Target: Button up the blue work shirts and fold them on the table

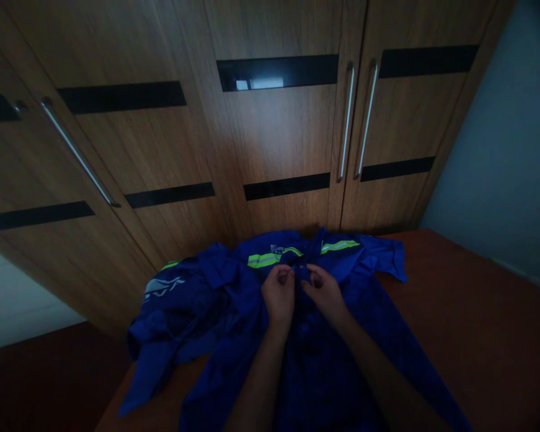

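Note:
A blue work shirt (373,318) with yellow-green reflective strips is spread before me, its collar end toward the wardrobe. My left hand (279,293) pinches the cloth at the shirt's front, near the upper middle. Close beside it on the right, my right hand (323,291) grips the same front with thumb and fingers. Between the fingertips the fabric is bunched; dim light hides the exact part held. Another blue garment (180,300), with pale lettering, lies crumpled to the left and touches or overlaps the shirt.
The garments rest on a reddish-brown surface (468,318). Behind it stands a wooden wardrobe (279,132) with black strips and long metal handles (348,123). A pale wall (499,180) rises at the right.

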The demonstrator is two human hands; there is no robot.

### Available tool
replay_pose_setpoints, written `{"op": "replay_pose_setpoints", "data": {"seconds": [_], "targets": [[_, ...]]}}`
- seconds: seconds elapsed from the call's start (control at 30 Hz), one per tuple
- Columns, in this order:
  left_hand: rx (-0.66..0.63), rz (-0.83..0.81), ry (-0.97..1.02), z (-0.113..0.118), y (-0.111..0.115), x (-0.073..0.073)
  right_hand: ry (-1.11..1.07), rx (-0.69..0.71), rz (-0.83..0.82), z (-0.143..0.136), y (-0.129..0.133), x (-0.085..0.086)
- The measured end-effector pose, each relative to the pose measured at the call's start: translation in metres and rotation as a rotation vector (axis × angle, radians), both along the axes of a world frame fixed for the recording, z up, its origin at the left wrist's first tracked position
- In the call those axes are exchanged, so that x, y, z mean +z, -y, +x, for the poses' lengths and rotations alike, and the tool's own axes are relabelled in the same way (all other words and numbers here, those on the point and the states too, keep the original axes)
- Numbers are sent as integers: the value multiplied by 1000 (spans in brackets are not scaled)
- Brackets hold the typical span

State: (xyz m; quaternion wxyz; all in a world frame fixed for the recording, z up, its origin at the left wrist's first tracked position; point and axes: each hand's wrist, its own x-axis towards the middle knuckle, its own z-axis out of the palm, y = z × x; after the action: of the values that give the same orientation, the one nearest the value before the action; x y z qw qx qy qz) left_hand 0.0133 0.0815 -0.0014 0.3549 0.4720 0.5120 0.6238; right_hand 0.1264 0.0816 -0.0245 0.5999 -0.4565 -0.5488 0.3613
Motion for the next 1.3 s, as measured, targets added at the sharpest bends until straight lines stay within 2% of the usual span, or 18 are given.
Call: {"op": "replay_pose_setpoints", "data": {"seconds": [0.3,0.77,0.9,1.07,1.2,1.3], "targets": [[-91,177,-486,-8,5,2,197,22,24,2,5,0],[-139,175,-668,-14,7,6,202,78,-9,0,6,-1],[-147,157,-676,-15,8,6,321,94,47,0,10,0],[-141,124,-643,-13,9,7,591,95,94,3,14,2],[-155,74,-429,-10,9,7,776,72,90,3,16,3],[-156,37,-293,-8,8,5,826,88,77,3,19,6]]}}
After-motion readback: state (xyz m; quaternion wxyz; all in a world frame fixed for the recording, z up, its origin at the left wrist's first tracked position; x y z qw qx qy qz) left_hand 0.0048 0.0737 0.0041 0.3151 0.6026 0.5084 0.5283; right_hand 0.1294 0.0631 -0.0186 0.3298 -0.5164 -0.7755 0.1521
